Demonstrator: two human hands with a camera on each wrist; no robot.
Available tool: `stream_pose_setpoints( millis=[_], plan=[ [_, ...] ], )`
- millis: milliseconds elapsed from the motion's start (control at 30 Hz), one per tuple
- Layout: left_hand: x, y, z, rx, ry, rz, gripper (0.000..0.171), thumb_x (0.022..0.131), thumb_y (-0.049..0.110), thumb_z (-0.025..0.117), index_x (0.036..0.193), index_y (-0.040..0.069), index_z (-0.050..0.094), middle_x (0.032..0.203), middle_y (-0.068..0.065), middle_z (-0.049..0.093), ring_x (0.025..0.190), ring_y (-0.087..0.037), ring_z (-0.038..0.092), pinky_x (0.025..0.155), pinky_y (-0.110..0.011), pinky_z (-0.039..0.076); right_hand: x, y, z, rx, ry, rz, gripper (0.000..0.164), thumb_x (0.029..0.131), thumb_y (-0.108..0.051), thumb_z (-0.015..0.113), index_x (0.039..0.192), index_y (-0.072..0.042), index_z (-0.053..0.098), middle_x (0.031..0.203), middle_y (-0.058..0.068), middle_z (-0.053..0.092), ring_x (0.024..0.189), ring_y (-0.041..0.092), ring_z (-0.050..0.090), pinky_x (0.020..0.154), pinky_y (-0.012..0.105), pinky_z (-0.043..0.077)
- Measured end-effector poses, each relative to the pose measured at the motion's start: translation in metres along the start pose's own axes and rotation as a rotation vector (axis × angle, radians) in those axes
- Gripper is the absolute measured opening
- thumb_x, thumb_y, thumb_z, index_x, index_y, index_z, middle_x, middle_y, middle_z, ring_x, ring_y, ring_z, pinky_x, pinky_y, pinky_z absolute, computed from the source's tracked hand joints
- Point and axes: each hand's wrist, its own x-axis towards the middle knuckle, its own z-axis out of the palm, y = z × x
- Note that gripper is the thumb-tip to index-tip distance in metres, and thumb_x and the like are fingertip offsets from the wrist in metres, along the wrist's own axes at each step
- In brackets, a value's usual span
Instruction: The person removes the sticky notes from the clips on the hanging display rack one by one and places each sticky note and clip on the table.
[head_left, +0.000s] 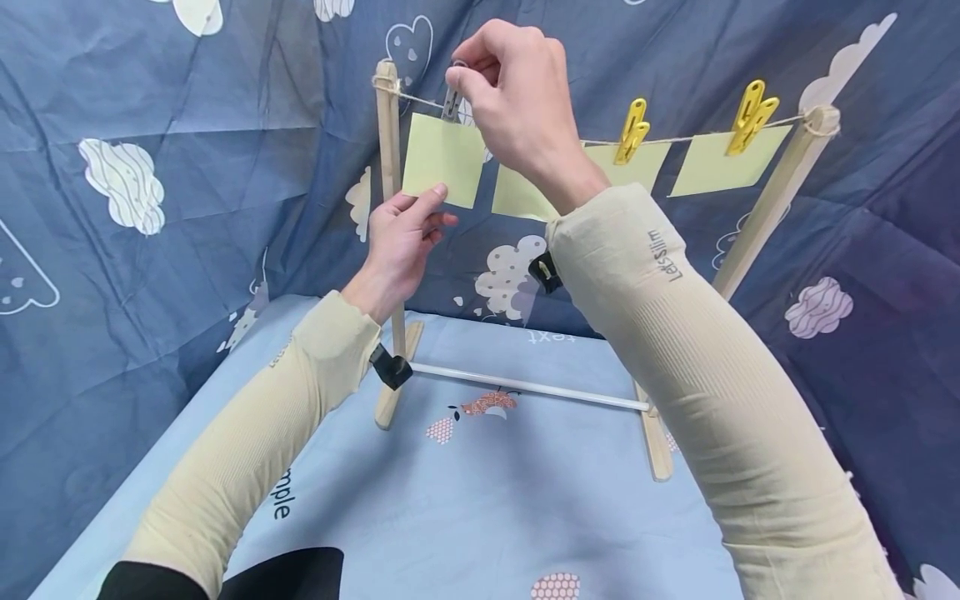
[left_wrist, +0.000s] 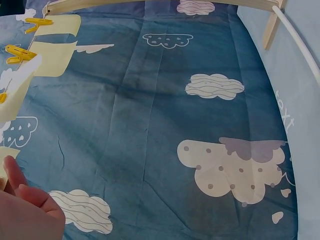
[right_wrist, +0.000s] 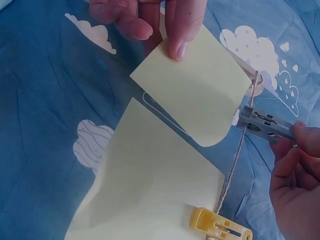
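Observation:
My left hand (head_left: 397, 246) pinches the lower edge of a pale yellow paper square (head_left: 444, 158) between thumb and fingers. The square hangs at the left end of a twine line (head_left: 678, 137). Above it, my right hand (head_left: 525, 104) grips the handle end of a grey clothespin (head_left: 452, 104) with thumb and fingertips. In the right wrist view the jaws of the clothespin (right_wrist: 262, 122) are at the twine and the paper's top edge; whether they bite the paper I cannot tell. Only part of the left hand (left_wrist: 32, 215) shows in the left wrist view.
More yellow squares hang rightward, including one (head_left: 731, 162) under a yellow clothespin (head_left: 750, 118); another yellow clothespin (head_left: 632, 132) sits left of it. Wooden posts (head_left: 388, 133) hold the twine, joined below by a white rod (head_left: 532, 387). Dark blue cloud-patterned cloth (head_left: 225, 208) hangs behind.

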Motion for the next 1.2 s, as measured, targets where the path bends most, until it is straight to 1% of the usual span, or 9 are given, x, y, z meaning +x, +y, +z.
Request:
stream_pose_setpoints(
  millis=[267, 500, 600, 700, 800, 1033, 1100, 1200],
  plan=[
    [-0.001, -0.003, -0.002, 0.037, 0.021, -0.004, 0.02, 0.092, 0.017, 0.066, 0.107, 0.005, 0.066, 0.095, -0.001, 0.065, 0.069, -0.012, 0.063, 0.072, -0.025, 0.039, 0.0, 0.001, -0.002, 0.041, 0.046, -0.028, 0.021, 0.096, -0.025, 0.058, 0.111, -0.016, 0.07, 0.092, -0.005, 0.066, 0.077, -0.001, 0.051, 0.076, 0.013, 0.038],
    [-0.003, -0.003, -0.003, 0.074, 0.013, 0.009, 0.022, 0.092, 0.017, 0.066, 0.11, 0.004, 0.066, 0.096, -0.002, 0.065, 0.069, -0.013, 0.063, 0.073, -0.026, 0.04, -0.003, 0.003, -0.006, 0.087, 0.07, -0.021, 0.023, 0.096, -0.025, 0.058, 0.114, -0.015, 0.068, 0.092, -0.007, 0.062, 0.08, 0.0, 0.05, 0.079, 0.014, 0.038],
    [-0.004, -0.002, -0.006, 0.092, 0.001, 0.01, 0.023, 0.092, 0.017, 0.065, 0.111, 0.004, 0.065, 0.096, -0.001, 0.065, 0.069, -0.014, 0.063, 0.074, -0.026, 0.041, -0.005, 0.004, -0.008, 0.116, 0.081, -0.007, 0.023, 0.095, -0.025, 0.06, 0.114, -0.014, 0.068, 0.09, -0.008, 0.06, 0.081, 0.002, 0.05, 0.079, 0.015, 0.037],
    [-0.005, -0.002, -0.009, 0.09, -0.009, 0.01, 0.021, 0.092, 0.016, 0.065, 0.11, 0.005, 0.065, 0.093, -0.001, 0.066, 0.067, -0.013, 0.063, 0.073, -0.027, 0.041, -0.007, 0.006, -0.009, 0.122, 0.089, -0.008, 0.024, 0.095, -0.026, 0.06, 0.115, -0.014, 0.068, 0.089, -0.009, 0.059, 0.082, 0.002, 0.05, 0.08, 0.015, 0.037],
    [-0.005, -0.001, -0.011, 0.114, -0.027, 0.019, 0.019, 0.092, 0.017, 0.065, 0.108, 0.006, 0.063, 0.09, 0.001, 0.066, 0.065, -0.011, 0.063, 0.071, -0.025, 0.042, -0.01, 0.009, -0.013, 0.121, 0.092, -0.014, 0.026, 0.095, -0.027, 0.06, 0.117, -0.014, 0.067, 0.091, -0.009, 0.058, 0.083, 0.002, 0.049, 0.081, 0.014, 0.037],
    [-0.007, 0.001, -0.016, 0.159, -0.038, 0.029, 0.019, 0.091, 0.017, 0.066, 0.107, 0.009, 0.062, 0.085, 0.001, 0.067, 0.063, -0.011, 0.064, 0.069, -0.025, 0.042, -0.018, 0.016, -0.02, 0.142, 0.108, -0.016, 0.028, 0.095, -0.026, 0.06, 0.119, -0.012, 0.065, 0.092, -0.009, 0.057, 0.084, 0.002, 0.05, 0.082, 0.014, 0.038],
    [-0.009, 0.001, -0.018, 0.186, -0.045, 0.035, 0.02, 0.091, 0.017, 0.066, 0.108, 0.009, 0.061, 0.084, 0.002, 0.068, 0.062, -0.011, 0.064, 0.069, -0.025, 0.042, -0.021, 0.018, -0.022, 0.153, 0.115, -0.016, 0.028, 0.095, -0.026, 0.06, 0.119, -0.012, 0.065, 0.091, -0.009, 0.057, 0.084, 0.003, 0.051, 0.082, 0.015, 0.038],
    [-0.012, 0.001, -0.021, 0.251, -0.057, 0.063, 0.022, 0.091, 0.017, 0.066, 0.109, 0.008, 0.06, 0.083, 0.002, 0.069, 0.062, -0.01, 0.065, 0.07, -0.025, 0.044, -0.027, 0.022, -0.024, 0.171, 0.122, -0.033, 0.029, 0.095, -0.026, 0.06, 0.12, -0.011, 0.064, 0.091, -0.009, 0.056, 0.085, 0.003, 0.051, 0.082, 0.015, 0.039]
  ],
)
